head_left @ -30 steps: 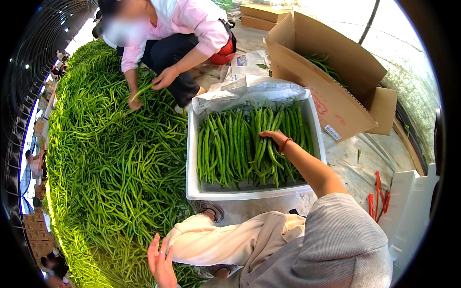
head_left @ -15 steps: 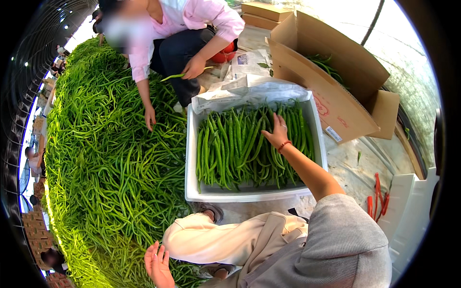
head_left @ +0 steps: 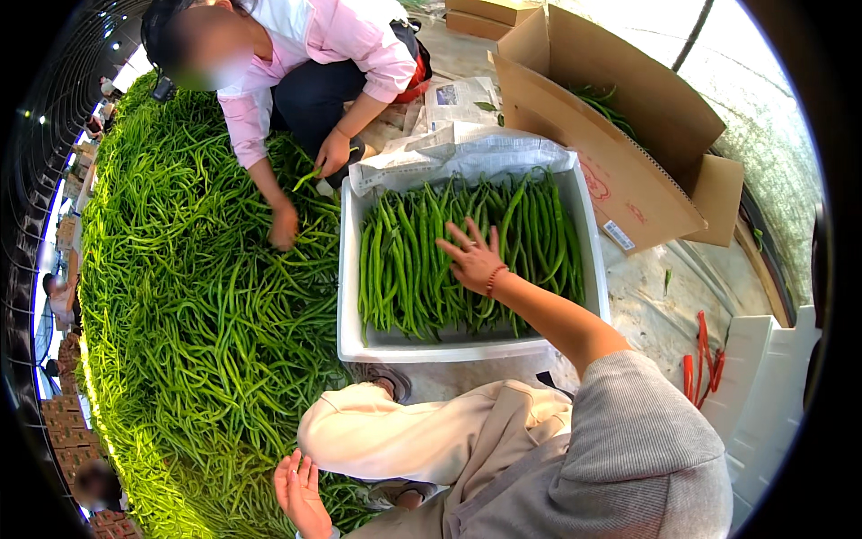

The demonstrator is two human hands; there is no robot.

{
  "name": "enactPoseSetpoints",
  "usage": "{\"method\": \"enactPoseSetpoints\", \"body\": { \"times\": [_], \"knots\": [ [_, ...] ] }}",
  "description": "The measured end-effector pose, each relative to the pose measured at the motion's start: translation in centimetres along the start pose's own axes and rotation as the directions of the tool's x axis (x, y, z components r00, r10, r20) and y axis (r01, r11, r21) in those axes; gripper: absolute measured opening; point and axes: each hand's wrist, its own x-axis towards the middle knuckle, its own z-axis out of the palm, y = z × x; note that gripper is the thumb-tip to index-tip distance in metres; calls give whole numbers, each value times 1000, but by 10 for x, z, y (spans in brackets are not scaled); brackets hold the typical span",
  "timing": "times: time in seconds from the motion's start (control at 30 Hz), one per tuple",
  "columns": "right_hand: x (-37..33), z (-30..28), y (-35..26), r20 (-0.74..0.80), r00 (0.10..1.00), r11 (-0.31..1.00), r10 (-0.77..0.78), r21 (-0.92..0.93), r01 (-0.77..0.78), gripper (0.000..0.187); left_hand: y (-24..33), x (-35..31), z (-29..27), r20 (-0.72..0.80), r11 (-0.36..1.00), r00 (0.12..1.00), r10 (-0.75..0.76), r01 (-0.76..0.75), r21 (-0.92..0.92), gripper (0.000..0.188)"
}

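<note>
Long green chili peppers (head_left: 404, 260) lie lined up side by side in a white foam box (head_left: 431, 354) in front of me. My right hand (head_left: 474, 259), with a red bead bracelet at the wrist, rests on these peppers near the middle, its fingers spread. Nothing is gripped in it. My left hand (head_left: 303, 492) hangs beside my knee, palm up and fingers slightly curled apart, holding nothing. It is nearest to the large heap of loose green peppers (head_left: 206, 323) that fills the left side.
A person in a pink top (head_left: 332, 45) crouches across the heap, a pepper in one hand, the other reaching into the heap. An open cardboard box (head_left: 602, 162) with some peppers stands at the right. Newspaper (head_left: 462, 99), red straps (head_left: 705, 364) and white foam pieces (head_left: 763, 386) lie around.
My right hand has moved left across the peppers in the box, fingers spreading wider. My left hand has barely shifted. The person opposite has leaned and brought the held pepper lower.
</note>
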Motion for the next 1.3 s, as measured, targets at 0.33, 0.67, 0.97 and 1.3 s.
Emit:
{"method": "enactPoseSetpoints", "body": {
  "times": [0.33,0.67,0.97,1.3],
  "knots": [
    [-27,22,46,233,795,824,-560,54,564,40,-9,-15,-18,-57,999,998,20,-22,-41,20],
    [-34,-3,63,221,953,955,209,-258,-150,58,-19,-20,-31,-76,995,997,30,-36,-88,22],
    [-14,27,121,-354,907,900,228,432,-58,20,-27,-35,-40,-78,994,995,60,-67,-88,22],
    [-52,-16,53,421,891,981,-168,164,107,23,-36,-55,-59,-146,990,987,69,-85,-109,22]
  ]
}}
